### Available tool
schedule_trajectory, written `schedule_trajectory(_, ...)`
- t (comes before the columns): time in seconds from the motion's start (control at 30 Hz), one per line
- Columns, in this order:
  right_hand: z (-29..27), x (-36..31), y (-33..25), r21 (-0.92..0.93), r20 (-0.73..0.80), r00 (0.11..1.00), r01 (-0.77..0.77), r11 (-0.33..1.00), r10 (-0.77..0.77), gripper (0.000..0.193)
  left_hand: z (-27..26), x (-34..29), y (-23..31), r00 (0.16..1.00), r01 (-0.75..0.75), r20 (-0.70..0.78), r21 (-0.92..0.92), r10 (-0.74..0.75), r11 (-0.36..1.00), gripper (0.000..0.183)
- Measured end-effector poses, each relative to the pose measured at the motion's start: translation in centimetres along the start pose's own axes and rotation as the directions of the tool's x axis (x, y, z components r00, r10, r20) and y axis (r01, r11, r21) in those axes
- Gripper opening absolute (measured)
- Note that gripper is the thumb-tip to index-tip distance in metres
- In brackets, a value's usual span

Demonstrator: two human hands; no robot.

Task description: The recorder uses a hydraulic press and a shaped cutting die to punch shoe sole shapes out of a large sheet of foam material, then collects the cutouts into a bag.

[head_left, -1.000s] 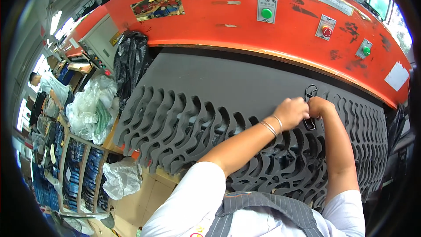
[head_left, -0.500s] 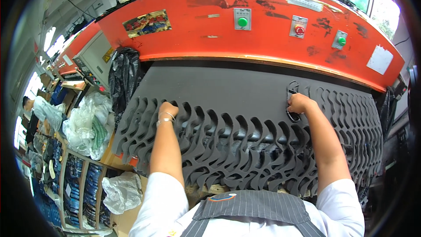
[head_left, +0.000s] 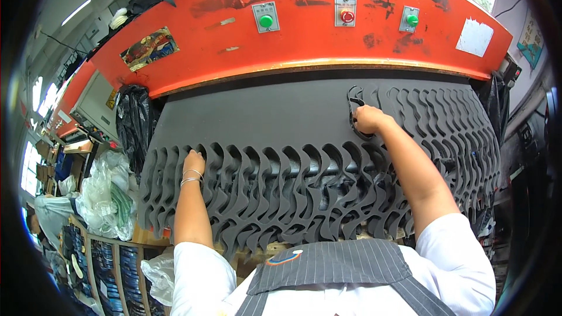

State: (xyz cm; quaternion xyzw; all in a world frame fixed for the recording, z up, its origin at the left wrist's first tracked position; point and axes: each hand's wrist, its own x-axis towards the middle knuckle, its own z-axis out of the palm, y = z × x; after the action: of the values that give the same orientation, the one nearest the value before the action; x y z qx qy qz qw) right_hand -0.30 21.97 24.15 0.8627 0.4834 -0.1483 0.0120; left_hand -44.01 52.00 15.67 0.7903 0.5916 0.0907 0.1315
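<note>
A large dark grey foam-like sheet [head_left: 252,111] lies under the machine's orange beam. Wavy sole-shaped holes run in rows along its near part and right side, leaving thin strips. My left hand [head_left: 193,165] is closed on the cut strips at the left, where the solid part begins; its fingertips are partly hidden. Toward the right, my right hand [head_left: 370,119] grips a black sole-shaped cutting die [head_left: 351,108]. That die rests on the sheet beside the nearest cut-out, at the border of the uncut area.
The orange beam [head_left: 205,64] carries a green button [head_left: 266,21], a red button [head_left: 346,16] and another green button [head_left: 412,20]. A black bag [head_left: 134,120] hangs at the left. Clear plastic bags [head_left: 105,193] and a divided rack [head_left: 120,275] stand farther left.
My view has turned to the right, so the scene sits farther left. Both hands keep their hold, the left on the strips and the right on the cutting die.
</note>
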Motion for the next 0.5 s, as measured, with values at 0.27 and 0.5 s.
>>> schedule_trajectory(0.27,0.0,1.8,6.2,0.45,0.192,0.975,0.012,0.893,-0.11,0.017,-0.8,-0.2,1.6,0.997,-0.052,0.057,0.119,0.045,0.992,0.032)
schedule_trajectory(0.5,3.4,0.0,8.5,0.923,-0.384,0.923,0.384,-0.003,0.021,0.015,-1.6,1.1,1.1,0.995,-0.076,0.069,0.082,0.07,0.994,0.043)
